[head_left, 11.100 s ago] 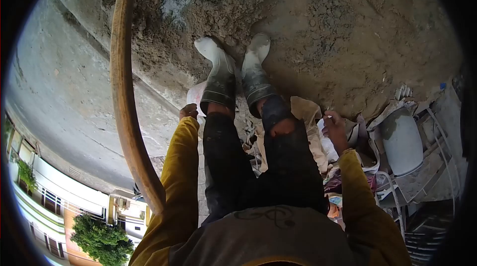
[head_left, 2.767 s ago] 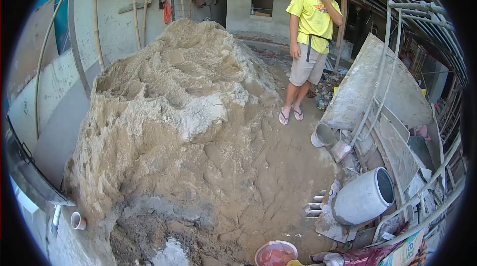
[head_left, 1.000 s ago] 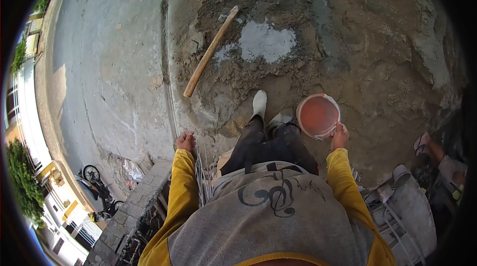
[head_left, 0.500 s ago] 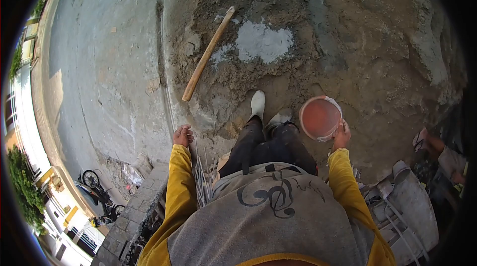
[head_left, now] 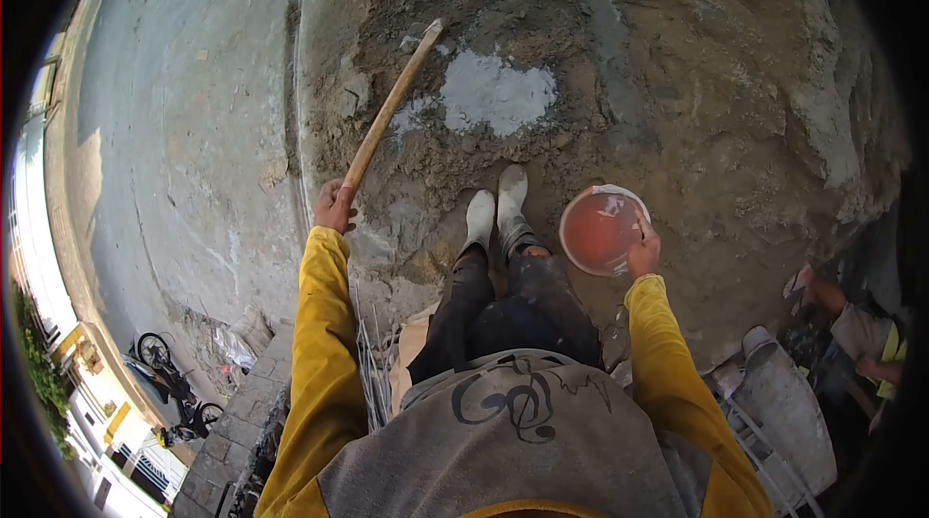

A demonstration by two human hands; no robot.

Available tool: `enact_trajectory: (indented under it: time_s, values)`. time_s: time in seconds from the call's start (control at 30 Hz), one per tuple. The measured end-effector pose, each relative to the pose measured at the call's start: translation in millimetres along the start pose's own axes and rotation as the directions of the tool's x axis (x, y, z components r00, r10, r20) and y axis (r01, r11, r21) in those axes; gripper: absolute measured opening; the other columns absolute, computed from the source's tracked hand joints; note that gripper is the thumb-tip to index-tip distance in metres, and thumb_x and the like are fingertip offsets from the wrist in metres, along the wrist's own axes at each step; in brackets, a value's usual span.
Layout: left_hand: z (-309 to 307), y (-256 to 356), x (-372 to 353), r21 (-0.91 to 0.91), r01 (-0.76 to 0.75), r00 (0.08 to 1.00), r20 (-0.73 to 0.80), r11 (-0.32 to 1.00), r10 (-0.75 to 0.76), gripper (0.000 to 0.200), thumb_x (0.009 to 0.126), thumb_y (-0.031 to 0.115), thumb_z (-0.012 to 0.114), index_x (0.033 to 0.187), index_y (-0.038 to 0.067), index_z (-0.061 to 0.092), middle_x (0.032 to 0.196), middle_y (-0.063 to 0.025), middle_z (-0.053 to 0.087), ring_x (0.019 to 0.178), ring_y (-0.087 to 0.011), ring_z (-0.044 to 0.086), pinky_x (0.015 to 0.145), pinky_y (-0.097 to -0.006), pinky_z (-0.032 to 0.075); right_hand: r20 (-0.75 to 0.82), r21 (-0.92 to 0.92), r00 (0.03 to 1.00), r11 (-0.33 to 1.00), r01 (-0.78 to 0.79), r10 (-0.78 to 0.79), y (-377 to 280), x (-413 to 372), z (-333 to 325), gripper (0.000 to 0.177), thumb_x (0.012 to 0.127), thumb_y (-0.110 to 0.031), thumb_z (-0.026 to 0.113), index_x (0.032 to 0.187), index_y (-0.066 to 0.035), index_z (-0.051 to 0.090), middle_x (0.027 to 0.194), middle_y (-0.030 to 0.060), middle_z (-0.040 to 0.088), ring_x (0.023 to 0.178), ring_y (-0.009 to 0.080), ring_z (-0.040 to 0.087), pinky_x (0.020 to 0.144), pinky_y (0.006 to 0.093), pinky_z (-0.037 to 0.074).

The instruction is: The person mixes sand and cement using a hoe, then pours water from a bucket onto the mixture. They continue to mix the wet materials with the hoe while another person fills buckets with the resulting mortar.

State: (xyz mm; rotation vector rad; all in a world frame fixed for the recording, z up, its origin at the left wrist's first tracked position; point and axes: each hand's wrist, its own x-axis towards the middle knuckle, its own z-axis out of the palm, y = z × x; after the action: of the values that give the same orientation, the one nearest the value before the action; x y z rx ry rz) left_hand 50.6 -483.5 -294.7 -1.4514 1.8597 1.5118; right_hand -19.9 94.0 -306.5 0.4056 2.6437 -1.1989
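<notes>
Bare concrete ground [head_left: 174,131] spreads left. A sand heap [head_left: 735,111] covers middle and right, bearing a white cement patch [head_left: 494,92] and a wooden handle [head_left: 392,106].

Left hand [head_left: 334,206]: half a second ago hanging low beside the hip; now reached forward to the near end of the long pale wooden tool handle [head_left: 392,106]. Fingers seemingly round it, grip unclear. Right hand [head_left: 644,252]: round orange plastic bucket [head_left: 598,232] drawn in slightly. White rubber boots [head_left: 495,213] stepped level, just left of that hand.
</notes>
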Motion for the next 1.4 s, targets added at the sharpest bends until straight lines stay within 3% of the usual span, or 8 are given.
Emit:
enact_trajectory:
  time_s: [0.03,0.2,0.3,0.43,0.5,0.8,1.13,1.4]
  values:
    - [5.3,-2.3,1.8,0.004,-0.07,0.996,-0.062,0.998,0.07,0.038,0.089,0.035,0.062,0.116,0.01,0.055,0.089,-0.0058,0.063,0.06,-0.0175,0.06,0.052,-0.0338,0.051,0.01,-0.008,1.0,1.0,0.008,-0.008,-4.8,13.8,9.3,0.034,0.091,-0.008,0.049,0.122,0.003,0.059,0.116,0.0216,0.063,0.111,0.0299,0.059,0.098,0.0331,0.041]
    - [14.9,-11.0,5.6,0.021,-0.103,0.983,-0.152,0.994,0.105,0.034,0.087,0.032,0.065,0.11,0.006,0.061,0.079,-0.0072,0.063,0.056,-0.0162,0.059,0.053,-0.0309,0.049,0.157,-0.359,0.945,0.875,0.326,-0.287,-31.6,82.1,59.4,0.034,0.093,-0.008,0.047,0.124,-0.001,0.059,0.127,0.0194,0.058,0.12,0.0331,0.053,0.102,0.0367,0.039]
    - [20.2,-24.5,-1.1,0.1,-0.123,0.971,-0.195,0.987,0.141,0.034,0.087,0.03,0.065,0.11,0.004,0.063,0.077,-0.0078,0.064,0.057,-0.0159,0.059,0.055,-0.0308,0.049,0.269,-0.266,0.942,0.925,0.271,-0.199,-94.8,115.0,86.4,0.032,0.093,-0.008,0.047,0.121,-0.002,0.061,0.126,0.0189,0.059,0.12,0.0335,0.053,0.101,0.0387,0.04]
    - [25.1,-39.0,8.8,0.118,-0.182,0.942,-0.262,0.976,0.207,0.036,0.086,0.027,0.066,0.111,0.002,0.063,0.075,-0.0083,0.065,0.06,-0.0165,0.061,0.059,-0.0307,0.048,0.391,-0.374,0.888,0.841,0.392,-0.24,-136.3,179.7,136.1,0.032,0.093,-0.009,0.047,0.121,-0.006,0.061,0.121,0.0191,0.06,0.116,0.0352,0.055,0.099,0.0397,0.042]
    - [26.8,-26.0,-1.0,0.084,-0.138,0.955,-0.254,0.987,0.155,0.037,0.085,0.027,0.067,0.111,0.001,0.063,0.075,-0.0087,0.065,0.062,-0.0165,0.061,0.061,-0.0305,0.048,0.407,-0.486,0.883,0.764,0.425,-0.233,-178.7,200.5,151.5,0.033,0.09,-0.01,0.049,0.12,-0.012,0.063,0.114,0.0187,0.064,0.105,0.0359,0.06,0.092,0.0426,0.046]
    - [28.3,-14.7,-6.0,0.095,-0.064,0.95,-0.299,0.993,0.09,0.034,0.083,0.026,0.07,0.107,0.002,0.066,0.079,-0.0097,0.068,0.07,-0.0171,0.062,0.068,-0.0306,0.049,0.443,-0.484,0.876,0.771,0.413,-0.191,-236.7,276.0,193.6,0.033,0.092,-0.015,0.047,0.122,-0.013,0.061,0.116,0.0206,0.062,0.11,0.0383,0.058,0.094,0.0436,0.045]
    - [27.5,-7.9,-8.0,0.091,-0.05,0.955,-0.288,0.995,0.074,0.033,0.083,0.025,0.07,0.106,0.003,0.067,0.084,-0.0127,0.07,0.078,-0.02,0.065,0.075,-0.0321,0.05,0.457,-0.492,0.864,0.749,0.443,-0.211,-190.5,277.4,171.8,0.032,0.092,-0.015,0.046,0.121,-0.015,0.061,0.114,0.0196,0.063,0.108,0.0359,0.059,0.092,0.0429,0.047]
    - [26.5,-8.6,-7.0,0.096,-0.045,0.958,-0.277,0.994,0.07,0.034,0.083,0.025,0.069,0.107,0.002,0.066,0.089,-0.0143,0.07,0.081,-0.0205,0.066,0.076,-0.0314,0.05,0.554,-0.582,0.827,0.669,0.462,-0.09,-170.1,280.5,200.9,0.03,0.09,-0.016,0.05,0.117,-0.013,0.064,0.114,0.0192,0.063,0.109,0.0371,0.059,0.094,0.0428,0.046]
